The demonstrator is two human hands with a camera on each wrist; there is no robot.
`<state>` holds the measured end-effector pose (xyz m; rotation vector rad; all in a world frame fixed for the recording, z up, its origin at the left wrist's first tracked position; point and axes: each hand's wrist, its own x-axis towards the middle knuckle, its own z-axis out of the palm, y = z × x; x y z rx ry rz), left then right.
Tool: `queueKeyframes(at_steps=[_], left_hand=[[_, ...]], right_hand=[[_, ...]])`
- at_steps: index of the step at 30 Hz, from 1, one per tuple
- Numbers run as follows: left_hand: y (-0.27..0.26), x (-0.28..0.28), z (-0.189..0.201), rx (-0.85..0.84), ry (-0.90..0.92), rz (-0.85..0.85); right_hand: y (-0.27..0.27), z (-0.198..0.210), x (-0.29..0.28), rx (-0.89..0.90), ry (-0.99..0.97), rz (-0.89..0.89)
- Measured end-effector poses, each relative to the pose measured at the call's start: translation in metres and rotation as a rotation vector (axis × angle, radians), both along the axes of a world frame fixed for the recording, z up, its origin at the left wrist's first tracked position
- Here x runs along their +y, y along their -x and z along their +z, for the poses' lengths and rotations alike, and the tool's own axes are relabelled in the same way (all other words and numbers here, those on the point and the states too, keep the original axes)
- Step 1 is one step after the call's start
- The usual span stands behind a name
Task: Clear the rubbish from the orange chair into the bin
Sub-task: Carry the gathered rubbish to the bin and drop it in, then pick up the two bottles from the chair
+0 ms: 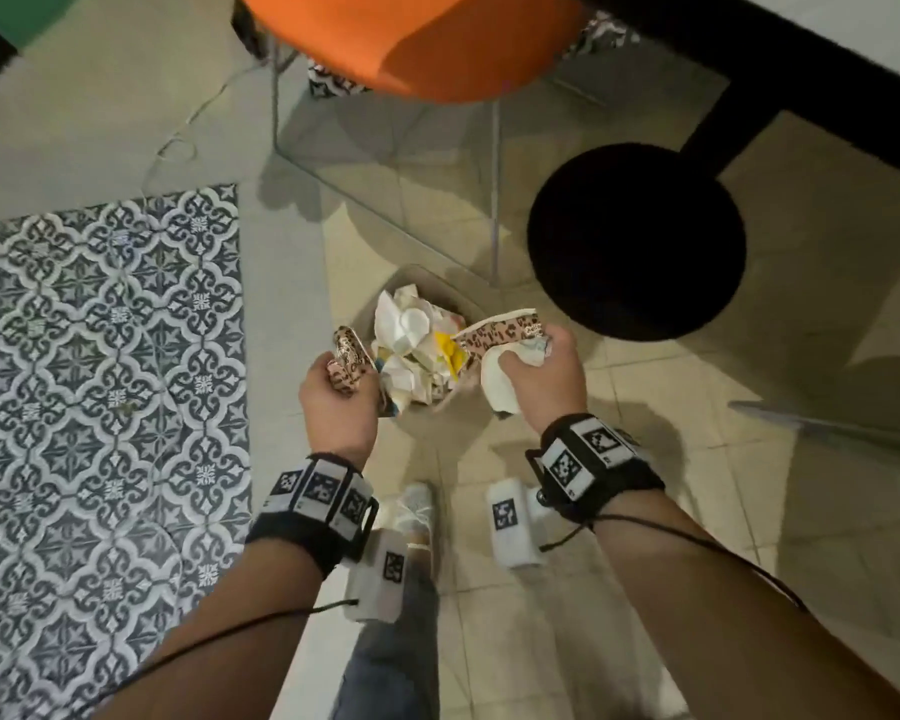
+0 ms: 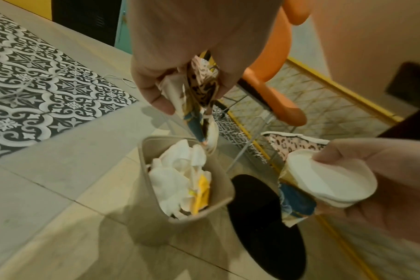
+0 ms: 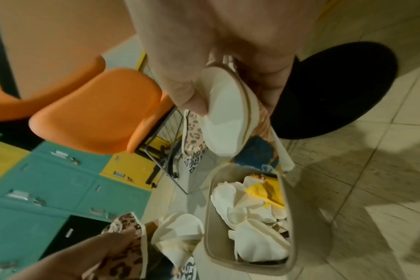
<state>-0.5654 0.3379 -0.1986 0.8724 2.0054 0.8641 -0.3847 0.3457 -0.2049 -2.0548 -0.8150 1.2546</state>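
From the head camera, two hands are hovering over one bin [image 1: 427, 283] standing on the tiled floor [image 1: 645, 485]. The left hand [image 1: 336, 394] is curling round a crushed leopard-print paper cup [image 1: 349, 356] just left of the bin. The right hand [image 1: 539, 376] is gripping a bundle of rubbish just right of the bin: a torn leopard-print strip [image 1: 500, 330] and a white paper lid [image 1: 497, 387]. The bin is brimming with white paper scraps [image 1: 406, 330] and one yellow wrapper [image 1: 448, 348]. One orange chair [image 1: 411, 39] is standing beyond the bin, one black round base [image 1: 635, 241] is lying right of the bin, and one patterned rug [image 1: 100, 366] is spreading left of it.

From the left wrist camera, the left hand [image 2: 180, 62] is pinching the crushed cup [image 2: 199, 91] directly above the bin [image 2: 216, 204]. The right hand [image 2: 381, 181] is holding the lid [image 2: 324, 178] to the right of the bin, over the black base [image 2: 264, 217].

From the right wrist camera, the right hand [image 3: 218, 56] is clamping the lid [image 3: 226, 123] above the bin [image 3: 288, 217], with the yellow wrapper [image 3: 261, 189] lying inside. The orange chair [image 3: 96, 109] is showing a bare seat left of the bin, and teal and yellow cabinets [image 3: 60, 185] are lining the room beyond the chair.
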Motion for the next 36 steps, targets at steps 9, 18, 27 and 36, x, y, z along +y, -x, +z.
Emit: queueKeyframes(at_steps=[9, 18, 27, 36], left_hand=[[0.054, 0.106, -0.099, 0.200, 0.112, -0.292], [0.051, 0.097, -0.164, 0.553, 0.434, -0.852], [0.047, 0.114, -0.186, 0.703, 0.495, -1.010], [0.039, 0.108, -0.137, 0.724, 0.446, -1.034]], right_hand=[[0.077, -0.087, 0.111, -0.430, 0.040, 0.144], [0.087, -0.150, 0.087, -0.443, 0.151, 0.611], [0.074, -0.165, 0.090, -0.494, 0.450, 0.857], [0.058, -0.122, 0.073, -0.400, 0.289, 0.688]])
